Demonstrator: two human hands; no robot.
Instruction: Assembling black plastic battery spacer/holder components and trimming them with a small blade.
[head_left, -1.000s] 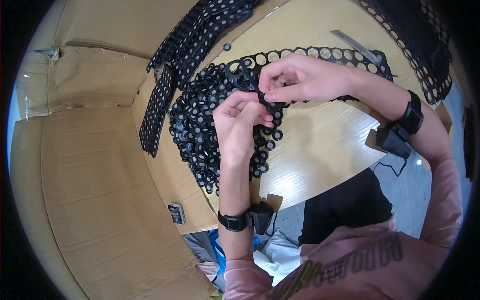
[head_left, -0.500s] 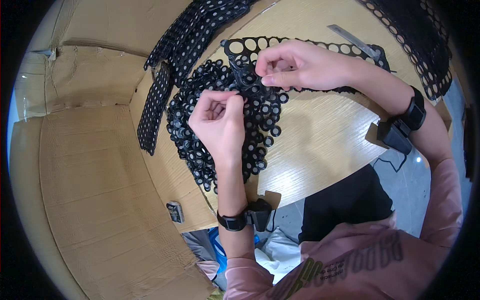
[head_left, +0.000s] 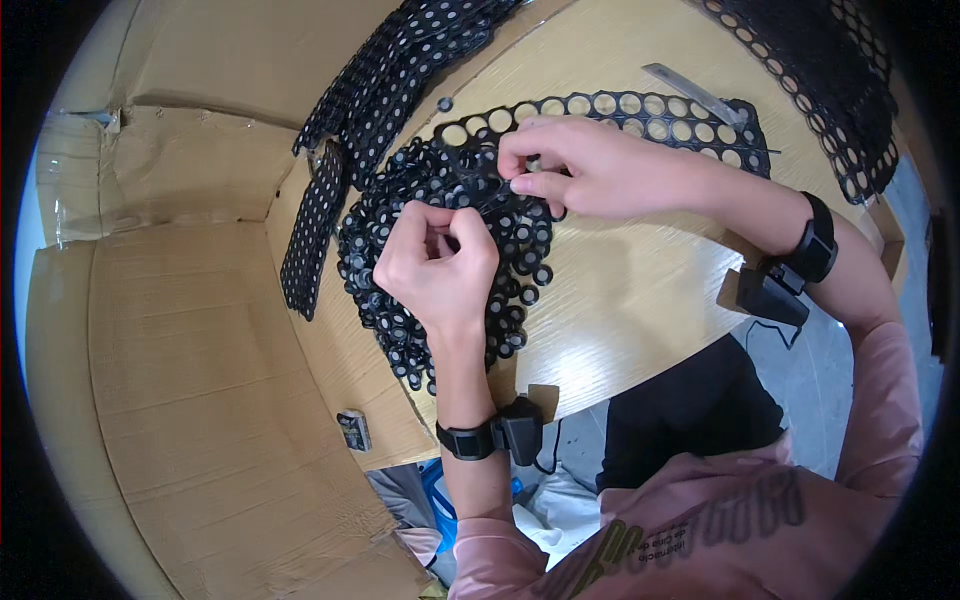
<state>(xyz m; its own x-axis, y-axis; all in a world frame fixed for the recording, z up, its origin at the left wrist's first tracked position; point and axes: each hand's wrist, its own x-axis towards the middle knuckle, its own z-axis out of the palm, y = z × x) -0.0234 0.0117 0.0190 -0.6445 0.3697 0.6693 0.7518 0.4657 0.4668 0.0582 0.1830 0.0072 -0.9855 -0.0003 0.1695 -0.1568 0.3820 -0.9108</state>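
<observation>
A black sheet punched with rows of round holes [head_left: 655, 128] lies across the table, partly under my right forearm. My right hand [head_left: 590, 168] is closed in a pinch beside the sheet's left end, above a heap of small black round pieces with grey centres [head_left: 400, 335]. Dark material lies at its fingertips, but I cannot make out what they hold. Nearer to me, my left hand [head_left: 437, 265] is over the heap, thumb and curled fingers pressed together. Whatever is between those fingertips is hidden or too small to name.
A grey metal blade [head_left: 695, 93] lies over the sheet's far right part. Folded dotted black strips [head_left: 420, 60] are stacked at the back left, and more perforated black sheets [head_left: 810, 70] at the back right. Cardboard [head_left: 200, 330] walls the left side; a small dark box [head_left: 353, 430] sits near it.
The perforated sheet's left end has dropped from a raised fold to lie flatter. Both hands have moved slightly nearer to me. A single round piece shows beyond the sheet's left end.
</observation>
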